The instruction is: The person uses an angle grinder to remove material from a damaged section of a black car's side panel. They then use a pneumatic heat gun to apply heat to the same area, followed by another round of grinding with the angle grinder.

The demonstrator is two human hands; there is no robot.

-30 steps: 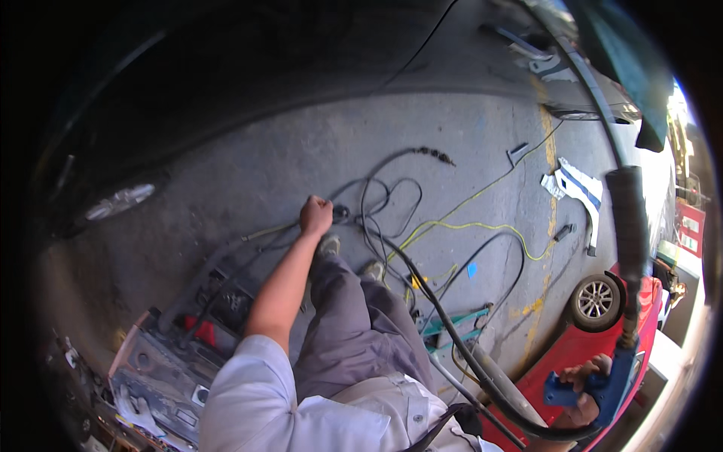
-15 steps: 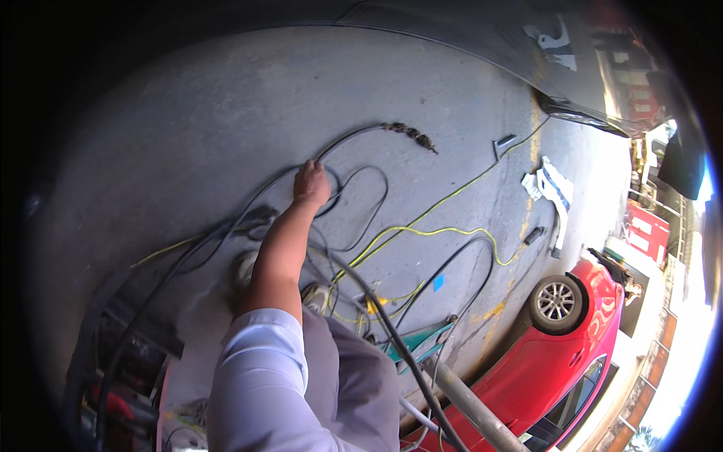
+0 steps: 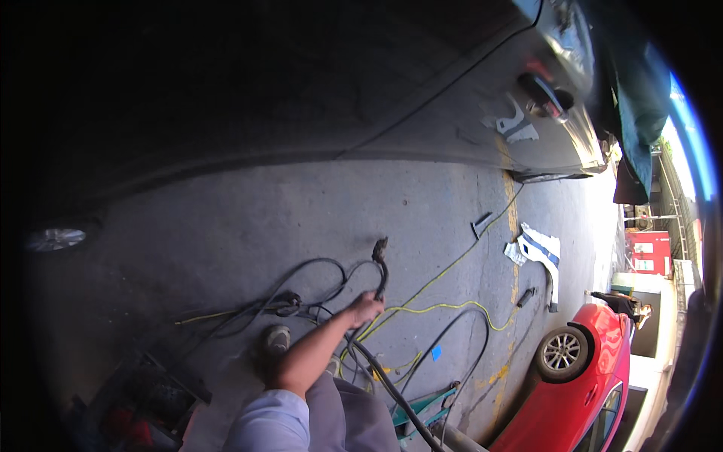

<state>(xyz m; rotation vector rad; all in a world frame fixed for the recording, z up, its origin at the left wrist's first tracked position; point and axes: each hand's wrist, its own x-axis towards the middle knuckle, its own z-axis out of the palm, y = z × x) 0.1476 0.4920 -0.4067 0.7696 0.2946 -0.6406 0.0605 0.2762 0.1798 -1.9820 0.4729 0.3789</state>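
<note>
Head view: the left hand (image 3: pixel 364 310) is grasping a black, flexible cable (image 3: pixel 385 278). Its lumpy dark end (image 3: pixel 379 249) is pointing toward the glossy dark-grey car (image 3: pixel 444 113).

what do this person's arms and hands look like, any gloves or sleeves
The left hand looks bare, with no glove visible, and the left forearm is uncovered. A pale, bluish-white short sleeve ends near the elbow. The right hand is out of view.
</note>
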